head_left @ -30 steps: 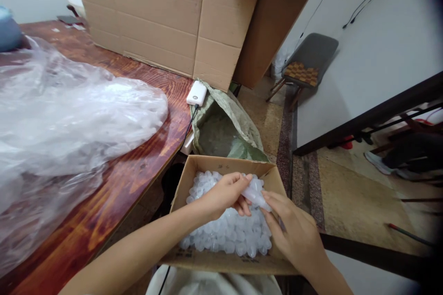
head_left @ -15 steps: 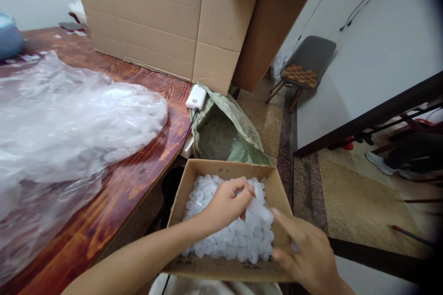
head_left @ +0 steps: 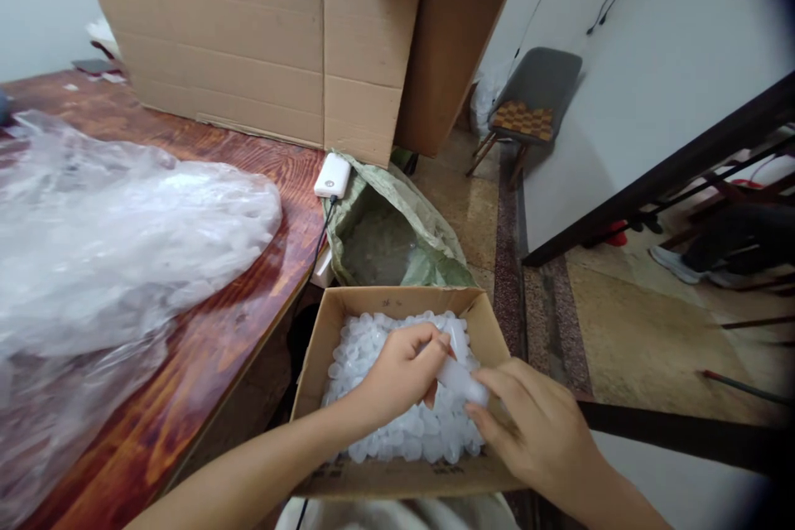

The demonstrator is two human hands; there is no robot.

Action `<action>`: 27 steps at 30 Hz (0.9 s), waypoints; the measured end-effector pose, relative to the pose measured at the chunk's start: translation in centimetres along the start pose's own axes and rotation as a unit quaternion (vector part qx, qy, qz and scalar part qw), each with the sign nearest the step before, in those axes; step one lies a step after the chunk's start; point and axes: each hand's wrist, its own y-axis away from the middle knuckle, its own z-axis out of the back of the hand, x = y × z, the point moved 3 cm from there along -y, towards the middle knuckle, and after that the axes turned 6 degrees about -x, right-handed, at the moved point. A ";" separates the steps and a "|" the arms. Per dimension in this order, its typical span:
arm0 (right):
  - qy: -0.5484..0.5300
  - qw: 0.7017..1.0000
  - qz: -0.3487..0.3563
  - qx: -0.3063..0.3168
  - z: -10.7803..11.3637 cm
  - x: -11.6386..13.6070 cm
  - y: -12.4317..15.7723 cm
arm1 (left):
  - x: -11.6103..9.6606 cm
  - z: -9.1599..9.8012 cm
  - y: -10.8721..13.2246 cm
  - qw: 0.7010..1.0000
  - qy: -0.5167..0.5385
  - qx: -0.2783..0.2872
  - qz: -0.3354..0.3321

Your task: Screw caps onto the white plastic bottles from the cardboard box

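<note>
Over an open cardboard box (head_left: 403, 480), my left hand (head_left: 403, 371) is closed around one end of a small translucent white plastic tube (head_left: 458, 381). The thumb and fingers of my right hand (head_left: 540, 418) pinch the tube's other end, at the right. Both hands are just above a heap of similar frosted plastic pieces (head_left: 403, 431) that covers the bottom of the box. What exactly the left fingertips cover is hidden.
Left is a reddish wooden table (head_left: 242, 310) with a large clear plastic bag (head_left: 142, 224) of white pieces. A white power bank (head_left: 333, 175) with a cable lies at its corner. Behind the box are an open green woven sack (head_left: 385, 240), large cardboard (head_left: 236, 33) and a grey chair (head_left: 540, 87).
My right hand has moved in from the right, and its fingers have closed on the tube's end. My left hand keeps its hold. The camera view has shifted slightly.
</note>
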 end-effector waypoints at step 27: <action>-0.456 0.687 -0.537 -0.180 -0.1 -3.8 3.7 | 2.7 -0.3 -4.7 0.735 -0.564 0.088 -0.366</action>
